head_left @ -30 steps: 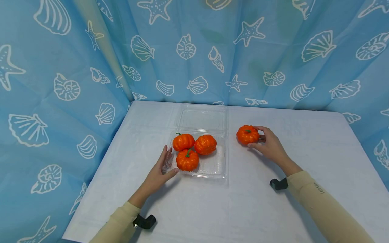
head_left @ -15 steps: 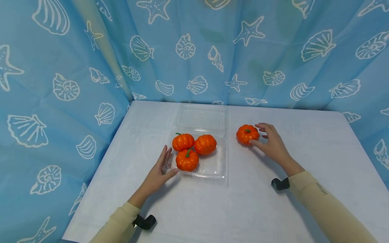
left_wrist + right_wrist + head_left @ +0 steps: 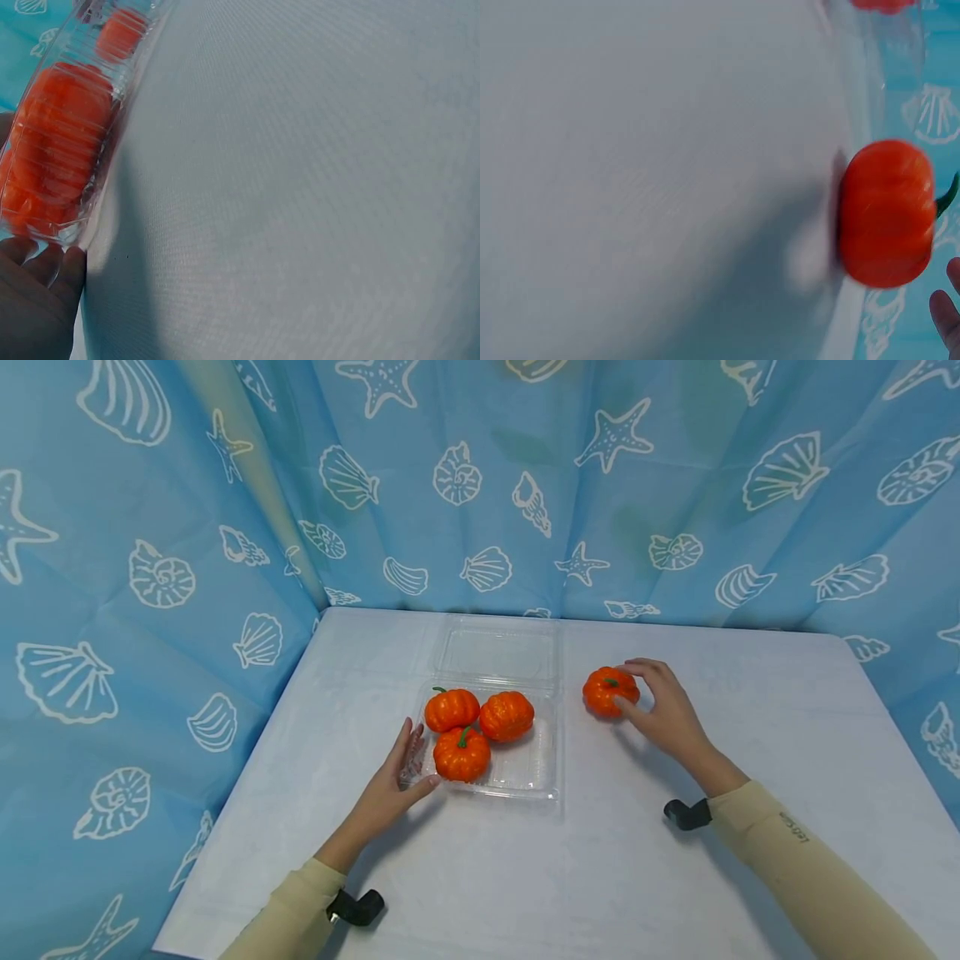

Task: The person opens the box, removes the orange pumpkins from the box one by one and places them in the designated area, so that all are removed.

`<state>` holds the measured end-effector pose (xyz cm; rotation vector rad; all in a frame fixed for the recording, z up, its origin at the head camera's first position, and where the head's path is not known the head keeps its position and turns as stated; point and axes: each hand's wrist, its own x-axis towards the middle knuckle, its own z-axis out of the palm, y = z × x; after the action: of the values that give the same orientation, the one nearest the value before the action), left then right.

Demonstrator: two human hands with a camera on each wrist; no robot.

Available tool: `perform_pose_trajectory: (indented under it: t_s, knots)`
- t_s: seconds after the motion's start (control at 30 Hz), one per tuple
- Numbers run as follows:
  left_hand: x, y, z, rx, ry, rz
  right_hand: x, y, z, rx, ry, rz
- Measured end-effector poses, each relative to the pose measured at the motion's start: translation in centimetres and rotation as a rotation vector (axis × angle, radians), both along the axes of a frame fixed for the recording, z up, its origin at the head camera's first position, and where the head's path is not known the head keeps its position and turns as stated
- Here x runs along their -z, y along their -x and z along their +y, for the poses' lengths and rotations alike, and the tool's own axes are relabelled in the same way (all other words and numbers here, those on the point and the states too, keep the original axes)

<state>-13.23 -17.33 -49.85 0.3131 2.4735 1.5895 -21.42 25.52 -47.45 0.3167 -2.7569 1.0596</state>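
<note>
So the loose pumpkin (image 3: 610, 691) sits by itself on the white table (image 3: 600, 877), well to the right of the clear clamshell tray (image 3: 525, 768), with its green stem pointing up. The right hand (image 3: 663, 710) is right beside it on its right side: fingers curve over the top and the thumb comes in low at the front, touching or just about touching. I honestly can't tell if that's a real grip yet; the right wrist view only shows a fingertip off to one side of the pumpkin, apart from it.

What could go wrong, I'd guess: it's round and ribbed and looks slick, so a half-closed grab could just nudge it and send it rolling across the table, maybe toward the back curtain (image 3: 675, 485).

Over at the tray, three pumpkins (image 3: 480, 731) already crowd the left and back parts, so the free spot is front right. The left hand (image 3: 390, 785) lies flat, fingers straight against the tray's left edge. The tray looks flimsy, so a clumsy drop could shove it.
</note>
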Motion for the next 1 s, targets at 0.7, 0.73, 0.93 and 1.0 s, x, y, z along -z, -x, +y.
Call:
perform_pose_trajectory:
  t_s: [0.7,0.73,0.93,1.0]
  knots:
    - [-0.1,0.0,0.0,-0.004,0.006,0.005,-3.6,0.2,-5.4,-0.133,0.022,-0.129]
    - [-0.1,0.0,0.0,-0.004,0.006,0.005,-3.7,0.3,-5.6,-0.144,0.029,-0.136]
    - [-0.1,0.0,0.0,-0.004,0.011,-0.003,-4.0,0.6,-6.8,-0.211,0.063,-0.167]
    - [-0.1,0.0,0.0,-0.003,0.011,0.000,-4.0,0.8,-7.2,-0.222,0.063,-0.178]
